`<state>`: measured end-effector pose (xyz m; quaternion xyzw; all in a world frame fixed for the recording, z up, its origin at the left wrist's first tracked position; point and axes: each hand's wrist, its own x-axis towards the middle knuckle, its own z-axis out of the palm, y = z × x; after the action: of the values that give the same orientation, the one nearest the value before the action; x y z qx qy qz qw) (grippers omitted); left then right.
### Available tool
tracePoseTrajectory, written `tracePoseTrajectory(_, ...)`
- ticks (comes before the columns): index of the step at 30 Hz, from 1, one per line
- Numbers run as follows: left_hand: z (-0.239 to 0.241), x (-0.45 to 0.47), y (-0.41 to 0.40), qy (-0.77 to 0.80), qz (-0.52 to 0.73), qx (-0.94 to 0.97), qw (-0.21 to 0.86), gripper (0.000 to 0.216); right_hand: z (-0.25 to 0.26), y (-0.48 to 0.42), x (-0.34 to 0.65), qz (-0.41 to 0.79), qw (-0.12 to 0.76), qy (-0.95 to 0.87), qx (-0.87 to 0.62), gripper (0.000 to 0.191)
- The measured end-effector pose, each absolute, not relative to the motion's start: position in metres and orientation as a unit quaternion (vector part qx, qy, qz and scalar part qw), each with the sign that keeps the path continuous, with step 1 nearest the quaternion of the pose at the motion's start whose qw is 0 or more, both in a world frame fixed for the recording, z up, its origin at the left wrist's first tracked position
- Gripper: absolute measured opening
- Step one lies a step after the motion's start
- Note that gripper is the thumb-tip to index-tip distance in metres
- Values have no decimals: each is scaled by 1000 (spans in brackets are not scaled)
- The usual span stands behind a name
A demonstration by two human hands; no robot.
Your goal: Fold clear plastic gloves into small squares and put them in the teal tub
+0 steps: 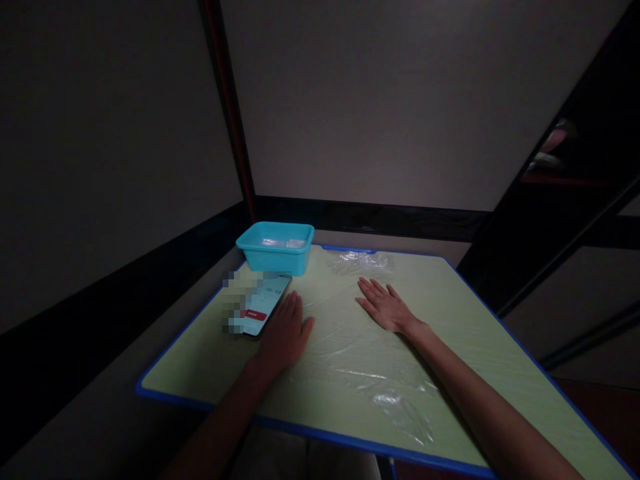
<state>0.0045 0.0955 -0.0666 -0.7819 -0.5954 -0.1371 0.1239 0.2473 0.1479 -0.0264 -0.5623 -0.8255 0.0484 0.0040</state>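
Note:
My left hand [286, 333] lies palm down on the table, fingers stretched forward, beside the right edge of a smartphone [267, 303]. The phone's screen is lit and shows a red button; part of it is blurred out. Flat on a clear plastic sheet [345, 333] rests my right hand [386, 307], its fingers extended and slightly spread. The sheet is thin and wrinkled, spread over the middle of the table between my hands. Its far end [361, 262] is crumpled near the back edge, and more creases show toward the front.
A turquoise plastic basin [277, 260] stands at the back left corner, with clear plastic and something whitish inside. The light green table [190, 373] has a blue rim. Walls rise close behind and to the left. A dark diagonal beam [545, 157] stands at the right.

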Motion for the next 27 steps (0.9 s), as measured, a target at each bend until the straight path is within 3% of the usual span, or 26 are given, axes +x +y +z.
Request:
tracePoseTrajectory(16, -36, 63, 145, -519, -147, -841, -33, 54, -23, 156, 270, 39, 10, -797, -603, 59)
tracePoseTrajectory(27, -42, 48, 158, -482, -264, -822, -148, 47, -17, 155, 267, 21, 139, -777, -613, 40)
